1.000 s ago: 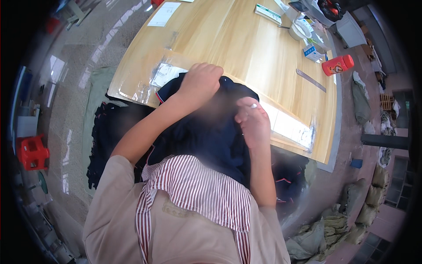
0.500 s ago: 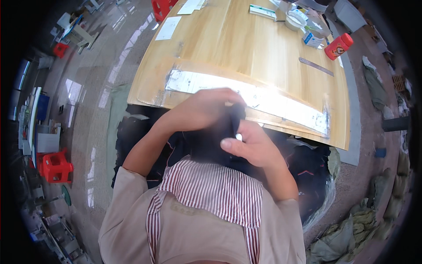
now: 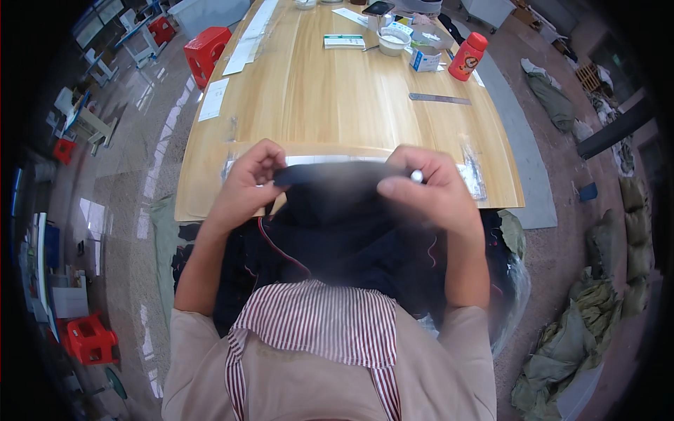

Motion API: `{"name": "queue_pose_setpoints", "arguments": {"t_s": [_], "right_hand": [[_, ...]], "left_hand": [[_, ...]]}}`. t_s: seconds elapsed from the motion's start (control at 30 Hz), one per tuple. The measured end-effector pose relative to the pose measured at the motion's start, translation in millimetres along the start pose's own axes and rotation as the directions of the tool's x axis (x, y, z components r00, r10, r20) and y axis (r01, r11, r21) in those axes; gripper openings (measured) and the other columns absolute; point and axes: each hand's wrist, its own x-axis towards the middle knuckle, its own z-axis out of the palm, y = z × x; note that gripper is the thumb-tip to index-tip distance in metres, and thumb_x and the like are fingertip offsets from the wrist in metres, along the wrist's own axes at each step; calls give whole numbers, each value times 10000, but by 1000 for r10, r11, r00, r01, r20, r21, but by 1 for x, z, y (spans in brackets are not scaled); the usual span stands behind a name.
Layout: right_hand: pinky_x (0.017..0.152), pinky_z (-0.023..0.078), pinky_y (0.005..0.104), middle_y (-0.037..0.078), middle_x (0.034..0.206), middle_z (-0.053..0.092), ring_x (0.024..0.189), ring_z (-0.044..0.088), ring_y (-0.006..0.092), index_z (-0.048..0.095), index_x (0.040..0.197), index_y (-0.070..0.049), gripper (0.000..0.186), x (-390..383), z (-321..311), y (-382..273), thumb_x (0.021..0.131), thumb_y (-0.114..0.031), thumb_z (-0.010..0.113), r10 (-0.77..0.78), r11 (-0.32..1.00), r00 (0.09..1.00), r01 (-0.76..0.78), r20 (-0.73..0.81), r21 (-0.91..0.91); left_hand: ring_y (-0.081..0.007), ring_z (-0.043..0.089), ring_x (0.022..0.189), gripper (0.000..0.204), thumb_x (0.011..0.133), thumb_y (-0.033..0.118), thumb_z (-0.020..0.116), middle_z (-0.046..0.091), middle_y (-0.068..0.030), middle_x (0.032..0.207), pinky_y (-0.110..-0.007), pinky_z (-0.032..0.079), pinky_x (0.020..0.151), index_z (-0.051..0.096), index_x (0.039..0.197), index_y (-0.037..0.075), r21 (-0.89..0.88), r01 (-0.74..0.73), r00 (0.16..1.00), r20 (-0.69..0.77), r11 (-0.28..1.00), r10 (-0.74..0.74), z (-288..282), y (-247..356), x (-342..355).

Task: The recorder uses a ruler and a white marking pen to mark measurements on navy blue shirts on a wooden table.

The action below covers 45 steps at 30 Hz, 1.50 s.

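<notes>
A dark navy garment (image 3: pixel 337 217) is stretched between my two hands over the near edge of the wooden table (image 3: pixel 316 91). My left hand (image 3: pixel 254 179) pinches its upper edge at one end. At the other end my right hand (image 3: pixel 432 186) grips the same edge, with a small white-tipped object (image 3: pixel 417 176) showing between the fingers; I cannot make out its kind. Thin red and white piping (image 3: pixel 281 249) runs along the dark cloth below. A white paper strip (image 3: pixel 319 160) lies on the table just behind the garment, partly covered by it.
On the table's far right are a red bottle (image 3: pixel 468 57), a metal ruler (image 3: pixel 439 99), a white bowl (image 3: pixel 394 42) and a small blue-white box (image 3: pixel 425 59). White paper sheets (image 3: pixel 213 99) line its left side. Red stools (image 3: pixel 206 55) stand left; olive cloth bundles (image 3: pixel 562 337) lie right.
My hands have drawn apart from close together, my left going left and my right going right, spreading the garment's edge. The view has shifted, showing more of the far table.
</notes>
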Motion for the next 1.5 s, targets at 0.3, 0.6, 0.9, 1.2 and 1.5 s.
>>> {"name": "queue_pose_setpoints", "arguments": {"t_s": [0.3,0.6,0.9,1.2,1.5], "right_hand": [[642,482,283,25,733,615,692,589,110,664,935,-80,169,57,-38,-3,776,-34,700,-62,690,998,60,23,-721],[674,501,473,163,760,667,777,658,374,635,898,-90,137,162,-46,-156,812,-192,664,-963,47,255,-153,-86,-987],[575,504,375,57,825,625,664,642,287,638,887,-134,127,111,49,144,788,-78,693,-590,444,797,188,-127,-876],[592,499,374,41,892,614,687,645,274,653,919,-135,198,112,57,198,769,-7,633,-414,484,881,0,-229,-875],[597,496,338,34,859,612,659,620,224,672,812,-110,173,102,55,203,722,30,625,-432,554,872,55,-231,-831]], "left_hand": [[-119,616,514,115,930,102,612,603,-36,641,-263,483,467,617,1000,11,374,267,953,34,888,-301,-37,63,23],[-236,622,1023,113,937,-17,510,636,-142,1207,-301,468,895,559,1034,13,757,-604,210,-152,251,966,-62,138,183],[-169,613,1065,101,974,30,512,645,-75,1256,-299,484,929,590,1025,-7,555,-224,925,-138,801,354,-131,-111,63],[-227,609,1144,69,938,10,542,637,-112,1275,-297,460,967,601,960,-16,558,-82,939,-236,826,252,-121,-156,9],[-249,606,1168,45,923,-2,563,631,-128,1286,-311,465,968,606,920,-14,549,-107,925,-249,829,285,-116,-162,-2]]}}
